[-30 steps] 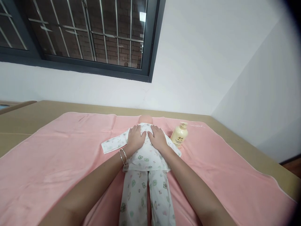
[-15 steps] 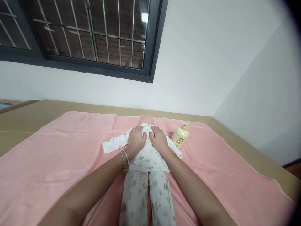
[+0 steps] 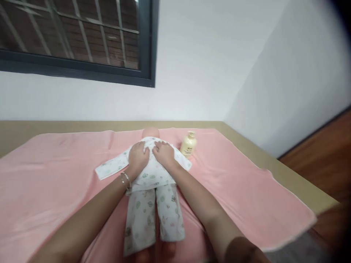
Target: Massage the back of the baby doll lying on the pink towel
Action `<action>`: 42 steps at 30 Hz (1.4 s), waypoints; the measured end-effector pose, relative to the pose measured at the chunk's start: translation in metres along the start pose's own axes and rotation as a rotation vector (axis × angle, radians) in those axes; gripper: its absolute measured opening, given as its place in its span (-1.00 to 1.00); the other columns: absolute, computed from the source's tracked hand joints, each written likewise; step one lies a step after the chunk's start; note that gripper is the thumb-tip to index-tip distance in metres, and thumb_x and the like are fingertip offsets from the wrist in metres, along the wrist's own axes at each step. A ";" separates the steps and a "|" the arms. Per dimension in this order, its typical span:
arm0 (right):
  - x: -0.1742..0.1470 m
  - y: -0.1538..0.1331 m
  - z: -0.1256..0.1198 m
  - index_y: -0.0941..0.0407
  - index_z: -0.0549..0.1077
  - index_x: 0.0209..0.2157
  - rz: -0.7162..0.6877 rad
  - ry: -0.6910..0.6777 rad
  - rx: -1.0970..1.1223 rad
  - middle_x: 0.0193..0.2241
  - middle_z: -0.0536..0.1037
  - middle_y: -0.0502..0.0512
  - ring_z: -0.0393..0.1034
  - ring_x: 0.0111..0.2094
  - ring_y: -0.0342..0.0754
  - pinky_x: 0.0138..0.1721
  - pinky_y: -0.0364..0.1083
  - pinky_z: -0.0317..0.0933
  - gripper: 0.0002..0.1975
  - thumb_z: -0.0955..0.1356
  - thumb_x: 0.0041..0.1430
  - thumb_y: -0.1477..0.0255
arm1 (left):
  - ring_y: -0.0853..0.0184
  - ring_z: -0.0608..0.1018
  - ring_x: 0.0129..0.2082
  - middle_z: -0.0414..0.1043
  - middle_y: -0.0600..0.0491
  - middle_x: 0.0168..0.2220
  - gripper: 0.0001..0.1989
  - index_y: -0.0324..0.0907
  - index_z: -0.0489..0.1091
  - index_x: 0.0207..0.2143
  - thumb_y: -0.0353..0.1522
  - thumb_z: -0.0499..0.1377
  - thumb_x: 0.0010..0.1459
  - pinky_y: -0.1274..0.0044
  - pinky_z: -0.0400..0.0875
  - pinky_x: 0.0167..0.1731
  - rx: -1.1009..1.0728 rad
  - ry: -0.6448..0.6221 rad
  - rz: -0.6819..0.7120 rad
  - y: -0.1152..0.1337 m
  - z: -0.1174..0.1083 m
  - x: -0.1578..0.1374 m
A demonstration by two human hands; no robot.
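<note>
A doll (image 3: pixel 150 172) in a printed shirt (image 3: pixel 153 180) and trousers (image 3: pixel 141 219) lies on a pink cloth (image 3: pixel 233 193) spread over the tabletop (image 3: pixel 296 180), its head (image 3: pixel 150 132) toward twelve o'clock. The left hand (image 3: pixel 138 157) and right hand (image 3: pixel 164 155) rest open on the upper shirt, thumbs pointing inward, grasping nothing that shows. Uneven pressure from the palms could rumple the shirt or roll the doll sideways; a push toward twelve o'clock could slide it and wrinkle the cloth. A pump bottle (image 3: pixel 188 147) stands between one and two o'clock from the doll's middle, just beside the three o'clock sleeve (image 3: pixel 184 162), so an outward swing of the right hand or a tug on the cloth might tip it. The palms' undersides are hidden, and which way the doll faces is hard to tell. What seem to be its feet (image 3: pixel 169 249) blur into shadow at six o'clock, the bottle's label is unreadable, and the window (image 3: pixel 149 44) is cut off toward eleven o'clock
</note>
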State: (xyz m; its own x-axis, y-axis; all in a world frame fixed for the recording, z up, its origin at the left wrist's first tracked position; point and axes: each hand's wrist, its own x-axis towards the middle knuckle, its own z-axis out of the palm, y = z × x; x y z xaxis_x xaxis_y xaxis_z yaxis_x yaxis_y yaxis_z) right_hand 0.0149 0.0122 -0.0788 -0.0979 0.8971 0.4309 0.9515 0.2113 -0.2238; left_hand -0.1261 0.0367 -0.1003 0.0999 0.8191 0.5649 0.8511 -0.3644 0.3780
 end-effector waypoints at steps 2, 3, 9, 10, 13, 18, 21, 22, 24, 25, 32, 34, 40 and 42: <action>0.006 -0.003 -0.004 0.08 0.49 -0.13 0.040 -0.020 -0.019 -0.14 0.55 0.09 0.37 -0.06 0.02 0.02 -0.04 0.14 -0.74 0.21 0.29 0.37 | 0.07 0.44 0.04 0.45 -0.17 0.01 -0.57 -0.28 0.38 -0.01 -0.29 -0.07 0.18 0.28 0.29 0.10 -0.020 -0.024 -0.007 0.000 0.000 0.006; 0.009 -0.004 -0.004 0.07 0.49 -0.13 0.061 -0.025 -0.027 -0.14 0.55 0.07 0.37 -0.06 0.01 0.03 -0.04 0.14 -0.74 0.21 0.29 0.34 | 0.06 0.44 0.05 0.44 -0.18 0.02 -0.56 -0.29 0.38 -0.01 -0.27 -0.09 0.20 0.27 0.28 0.11 -0.028 -0.027 -0.019 0.000 0.000 0.009; 0.019 -0.003 0.009 0.08 0.48 -0.13 0.155 0.084 0.044 -0.14 0.53 0.09 0.31 -0.01 0.04 0.14 0.08 0.06 -0.70 0.19 0.29 0.30 | -0.02 0.44 0.05 0.44 -0.22 0.01 -0.55 -0.26 0.37 0.00 -0.24 -0.10 0.21 0.18 0.31 0.05 -0.032 -0.099 -0.003 0.004 -0.003 0.020; 0.019 -0.002 0.011 0.08 0.47 -0.12 0.156 0.103 0.069 -0.11 0.52 0.08 0.29 0.01 0.03 0.16 0.09 0.04 -0.70 0.19 0.29 0.30 | -0.04 0.44 0.04 0.44 -0.22 0.01 -0.55 -0.24 0.37 0.00 -0.23 -0.12 0.22 0.16 0.33 0.03 -0.032 -0.112 0.023 0.005 -0.004 0.021; 0.022 0.002 0.012 0.06 0.46 -0.09 0.152 0.083 0.145 -0.05 0.50 0.09 0.26 0.06 0.02 0.19 0.10 0.00 -0.68 0.18 0.29 0.27 | -0.11 0.45 0.03 0.45 -0.24 -0.02 -0.54 -0.22 0.38 -0.01 -0.21 -0.15 0.24 0.11 0.34 -0.01 -0.004 -0.114 0.034 0.009 -0.006 0.022; 0.021 0.007 0.012 0.05 0.45 -0.07 0.177 0.073 0.176 -0.02 0.49 0.09 0.25 0.08 0.03 0.21 0.11 -0.03 -0.69 0.19 0.30 0.27 | -0.06 0.44 0.04 0.46 -0.21 -0.03 -0.56 -0.22 0.38 -0.01 -0.24 -0.10 0.19 0.15 0.32 0.03 -0.030 -0.115 0.003 0.015 -0.005 0.021; 0.018 0.006 0.012 0.07 0.47 -0.08 0.148 0.111 0.135 -0.07 0.50 0.10 0.27 0.04 0.04 0.18 0.11 0.02 -0.69 0.18 0.30 0.30 | 0.01 0.44 0.05 0.46 -0.17 -0.02 -0.58 -0.22 0.39 -0.02 -0.26 -0.07 0.18 0.21 0.29 0.08 -0.079 -0.073 -0.003 0.013 -0.002 0.019; 0.017 0.005 0.012 0.07 0.47 -0.08 0.136 0.115 0.123 -0.08 0.51 0.10 0.28 0.03 0.04 0.17 0.11 0.03 -0.68 0.17 0.31 0.31 | 0.02 0.44 0.04 0.46 -0.15 -0.03 -0.58 -0.23 0.39 -0.02 -0.26 -0.07 0.17 0.22 0.28 0.09 -0.089 -0.060 -0.005 0.012 -0.001 0.019; 0.014 0.003 0.010 0.08 0.47 -0.07 0.121 0.099 0.109 -0.09 0.51 0.10 0.29 0.02 0.04 0.16 0.10 0.05 -0.69 0.18 0.31 0.31 | 0.05 0.45 0.03 0.47 -0.14 -0.04 -0.58 -0.27 0.39 -0.03 -0.29 -0.04 0.15 0.23 0.27 0.11 -0.097 -0.042 -0.023 0.010 0.002 0.018; 0.013 0.002 0.009 0.08 0.46 -0.05 0.121 0.083 0.105 -0.08 0.51 0.10 0.29 0.02 0.04 0.16 0.09 0.05 -0.69 0.18 0.31 0.32 | 0.08 0.45 0.02 0.47 -0.13 -0.04 -0.58 -0.28 0.39 -0.02 -0.30 -0.03 0.14 0.26 0.27 0.12 -0.095 -0.036 -0.034 0.008 0.003 0.017; 0.006 0.000 0.011 0.12 0.43 0.04 0.154 0.033 0.147 0.04 0.45 0.16 0.22 0.11 0.08 0.22 0.10 -0.07 -0.65 0.17 0.31 0.41 | 0.11 0.41 0.07 0.44 -0.14 0.04 -0.56 -0.25 0.39 0.02 -0.27 -0.02 0.15 0.32 0.22 0.16 -0.172 -0.017 -0.068 0.004 0.006 0.007; 0.005 0.000 0.013 0.12 0.43 0.04 0.154 0.030 0.153 0.06 0.44 0.16 0.22 0.12 0.07 0.23 0.09 -0.08 -0.64 0.16 0.31 0.42 | 0.11 0.41 0.08 0.43 -0.14 0.04 -0.56 -0.26 0.40 0.02 -0.28 -0.01 0.15 0.32 0.21 0.16 -0.197 -0.011 -0.072 0.004 0.006 0.005; 0.004 0.000 0.012 0.06 0.44 0.04 0.163 0.028 0.142 0.05 0.46 0.09 0.24 0.12 0.03 0.22 0.02 -0.05 -0.63 0.17 0.29 0.41 | 0.12 0.39 0.09 0.42 -0.14 0.05 -0.58 -0.25 0.39 0.02 -0.27 0.01 0.17 0.33 0.18 0.18 -0.255 0.006 -0.082 0.000 0.010 0.003; 0.003 -0.001 0.012 0.07 0.43 0.06 0.170 0.030 0.146 0.05 0.46 0.09 0.23 0.13 0.03 0.22 0.02 -0.06 -0.62 0.17 0.29 0.42 | 0.12 0.40 0.08 0.43 -0.13 0.04 -0.59 -0.24 0.40 0.01 -0.27 0.01 0.17 0.33 0.19 0.17 -0.255 0.012 -0.083 -0.001 0.012 0.002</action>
State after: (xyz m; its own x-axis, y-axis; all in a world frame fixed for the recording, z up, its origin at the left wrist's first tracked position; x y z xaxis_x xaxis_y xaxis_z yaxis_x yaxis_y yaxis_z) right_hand 0.0100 0.0190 -0.0879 0.0708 0.9130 0.4017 0.9011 0.1142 -0.4184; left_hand -0.1207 0.0440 -0.1079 0.0277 0.8463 0.5320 0.6984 -0.3971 0.5954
